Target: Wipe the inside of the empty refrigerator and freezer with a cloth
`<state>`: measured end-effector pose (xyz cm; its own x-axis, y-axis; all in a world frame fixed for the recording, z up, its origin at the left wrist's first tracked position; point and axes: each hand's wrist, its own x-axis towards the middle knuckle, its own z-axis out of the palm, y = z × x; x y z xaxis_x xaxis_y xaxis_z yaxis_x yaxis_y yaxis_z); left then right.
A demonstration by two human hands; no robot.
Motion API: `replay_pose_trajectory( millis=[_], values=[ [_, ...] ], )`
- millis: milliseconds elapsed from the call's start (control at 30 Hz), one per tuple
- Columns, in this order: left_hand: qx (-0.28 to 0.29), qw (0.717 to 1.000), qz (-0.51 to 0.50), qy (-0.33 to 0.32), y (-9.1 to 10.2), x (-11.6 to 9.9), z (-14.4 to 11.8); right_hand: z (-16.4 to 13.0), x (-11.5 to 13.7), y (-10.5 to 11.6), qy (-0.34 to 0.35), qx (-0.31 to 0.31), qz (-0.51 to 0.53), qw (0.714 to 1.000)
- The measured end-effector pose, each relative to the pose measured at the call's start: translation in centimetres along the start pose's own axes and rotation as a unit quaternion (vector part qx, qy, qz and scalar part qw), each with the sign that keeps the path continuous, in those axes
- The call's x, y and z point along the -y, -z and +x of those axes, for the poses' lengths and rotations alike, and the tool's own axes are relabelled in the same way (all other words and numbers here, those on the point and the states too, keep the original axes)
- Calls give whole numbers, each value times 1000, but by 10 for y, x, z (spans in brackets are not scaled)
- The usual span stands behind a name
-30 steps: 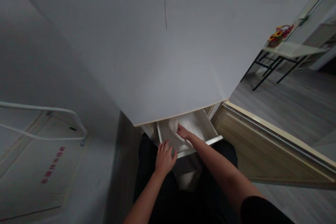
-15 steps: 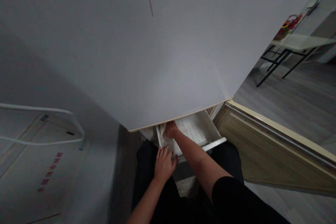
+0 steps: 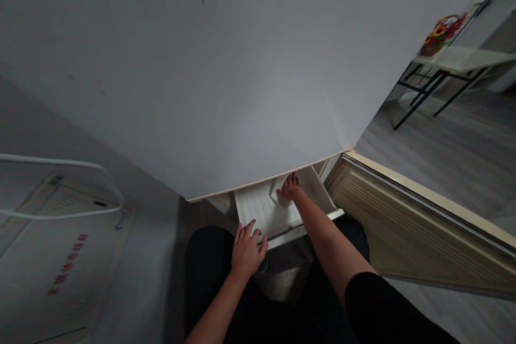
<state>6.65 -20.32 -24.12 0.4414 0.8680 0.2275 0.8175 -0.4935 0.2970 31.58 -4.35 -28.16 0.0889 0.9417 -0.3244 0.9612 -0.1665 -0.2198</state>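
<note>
A white cloth lies flat in the pulled-out drawer, low under the big white door. The right hand presses on it, fingers spread. The left hand rests open on the drawer's front edge, likely steadying it.

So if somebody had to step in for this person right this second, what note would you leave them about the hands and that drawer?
Left hand: resting on the front edge of the pulled-out white drawer, fingers spread, gripping nothing that shows.
Right hand: reaching into the drawer at its far right, palm down on a white cloth that lies on the drawer floor.
Drawer: sticks out from under the white cabinet; the cabinet door on the right stands open.
Done: drawer out, cloth in contact with the floor of it.
Left: the cloth is still inside and the drawer is still open.
</note>
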Motion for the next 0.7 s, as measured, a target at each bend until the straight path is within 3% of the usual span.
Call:
replay_pose_trajectory(
  millis=[200,300,367,467,600,700],
  values=[
    [-6,998,58,-20,-4,1,-1,-15,108,-41,161,71,-29,984],
    [-10,998,58,-25,-4,3,-1,-17,124,-50,216,92,-48,971],
    [-11,998,52,-27,-4,4,-1,-17,110,-45,237,103,-55,964],
    [-8,999,44,-28,-4,4,-2,-16,66,-28,218,108,-47,969],
    [-14,999,39,-27,-6,5,-2,-22,-3,-2,71,98,-55,991],
    [-15,999,35,-29,-7,6,-1,-33,-40,8,-14,90,-81,993]
  ],
)
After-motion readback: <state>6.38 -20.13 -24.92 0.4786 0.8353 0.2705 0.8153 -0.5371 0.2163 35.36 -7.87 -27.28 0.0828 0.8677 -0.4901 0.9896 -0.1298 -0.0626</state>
